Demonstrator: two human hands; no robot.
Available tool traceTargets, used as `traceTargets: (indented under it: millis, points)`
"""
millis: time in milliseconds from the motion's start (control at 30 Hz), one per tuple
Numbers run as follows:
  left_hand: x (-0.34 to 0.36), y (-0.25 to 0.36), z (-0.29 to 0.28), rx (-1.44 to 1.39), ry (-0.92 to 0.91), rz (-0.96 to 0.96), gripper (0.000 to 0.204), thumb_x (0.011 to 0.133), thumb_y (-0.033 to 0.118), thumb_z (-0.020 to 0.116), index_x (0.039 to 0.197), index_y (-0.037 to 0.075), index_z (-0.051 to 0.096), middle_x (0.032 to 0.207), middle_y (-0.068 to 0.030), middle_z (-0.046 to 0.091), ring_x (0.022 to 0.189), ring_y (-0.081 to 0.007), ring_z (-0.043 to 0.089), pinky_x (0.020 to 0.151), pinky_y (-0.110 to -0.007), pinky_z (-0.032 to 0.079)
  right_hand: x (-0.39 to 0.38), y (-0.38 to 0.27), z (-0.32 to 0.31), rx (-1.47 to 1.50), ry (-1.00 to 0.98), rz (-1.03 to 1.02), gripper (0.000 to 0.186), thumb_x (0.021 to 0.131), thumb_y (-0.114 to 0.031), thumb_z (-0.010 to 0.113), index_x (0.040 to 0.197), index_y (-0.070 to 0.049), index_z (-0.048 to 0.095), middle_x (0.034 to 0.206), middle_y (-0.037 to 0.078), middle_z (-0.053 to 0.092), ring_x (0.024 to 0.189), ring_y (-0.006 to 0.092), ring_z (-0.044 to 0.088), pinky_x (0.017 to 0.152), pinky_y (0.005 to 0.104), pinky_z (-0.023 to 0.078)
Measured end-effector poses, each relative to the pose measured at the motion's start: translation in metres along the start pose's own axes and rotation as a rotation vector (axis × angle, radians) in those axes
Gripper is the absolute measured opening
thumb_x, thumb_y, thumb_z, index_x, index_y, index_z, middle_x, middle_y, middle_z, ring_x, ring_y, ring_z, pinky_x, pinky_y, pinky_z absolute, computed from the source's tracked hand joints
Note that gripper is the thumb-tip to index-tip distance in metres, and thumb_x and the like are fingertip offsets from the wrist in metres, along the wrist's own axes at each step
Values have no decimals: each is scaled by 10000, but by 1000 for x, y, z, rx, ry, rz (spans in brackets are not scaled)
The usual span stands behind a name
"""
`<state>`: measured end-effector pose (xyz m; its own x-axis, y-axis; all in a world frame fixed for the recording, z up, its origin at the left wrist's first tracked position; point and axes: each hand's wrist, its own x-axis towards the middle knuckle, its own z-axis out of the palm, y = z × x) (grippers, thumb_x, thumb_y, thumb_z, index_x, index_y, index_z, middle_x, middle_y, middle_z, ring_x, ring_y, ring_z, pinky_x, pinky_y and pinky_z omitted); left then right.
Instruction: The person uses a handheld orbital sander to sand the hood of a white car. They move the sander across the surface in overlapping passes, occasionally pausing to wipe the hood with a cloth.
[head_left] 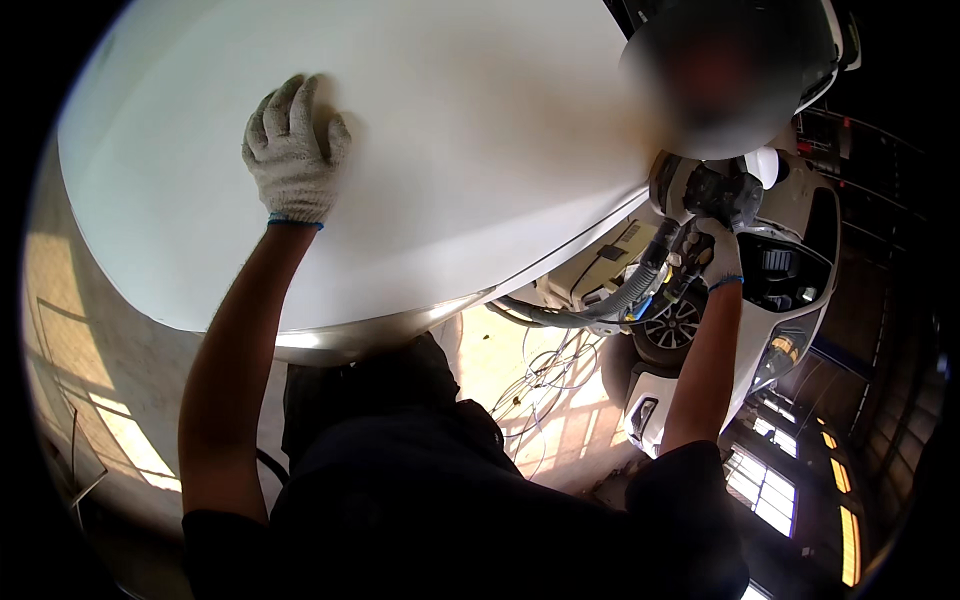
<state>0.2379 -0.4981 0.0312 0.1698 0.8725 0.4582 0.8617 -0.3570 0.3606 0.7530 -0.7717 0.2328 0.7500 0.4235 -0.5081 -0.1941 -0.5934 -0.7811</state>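
My left hand (292,165), in a pale knit work glove with a blue cuff, lies on a large white car body panel (440,110). Its fingers are slightly bent, and the thumb stands apart. At the panel's right edge my right hand (718,255), gloved the same way, is closed around a dark power sander (715,190). From the tool a ribbed grey hose (640,285) curves down and left below the panel. The sander's working face and its contact with the panel cannot be made out.
Thin cables (545,385) lie coiled on the sunlit floor below the panel. A pale machine (605,265) stands beneath the sander. To the right is a white car with a spoked wheel (672,325). A blurred round patch covers the upper right.
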Motion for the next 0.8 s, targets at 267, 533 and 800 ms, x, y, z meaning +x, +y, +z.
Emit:
traceTargets:
  millis: [267, 533, 800]
  points:
    - [0, -6, -3, -94, 4, -20, 542, 939, 415, 630, 1454, 278, 529, 1485, 24, 510, 1380, -294, 466, 1140, -567, 387, -115, 43, 126, -182, -133, -19, 101, 835, -104, 727, 867, -15, 692, 716, 86, 660, 600, 197, 630, 574, 330, 533]
    - [10, -47, -4, -477, 61, 65, 332, 932, 124, 535, 1202, 148, 727, 1302, -48, 702, 1226, -298, 619, 1087, -415, 463, -260, 94, 306, -640, -398, -542, 748, 784, -63, 692, 1471, -20, 400, 944, 254, 721, 885, 433, 723, 813, 486, 582]
    - [12, -112, -19, -119, -46, 235, 466, 932, 192, 592, 1394, 242, 622, 1435, 22, 611, 1263, -260, 581, 1113, -458, 432, -247, 101, 260, -603, -369, -575, 836, 806, -123, 769, 1543, -52, 381, 1120, 293, 707, 1070, 452, 702, 916, 485, 570]
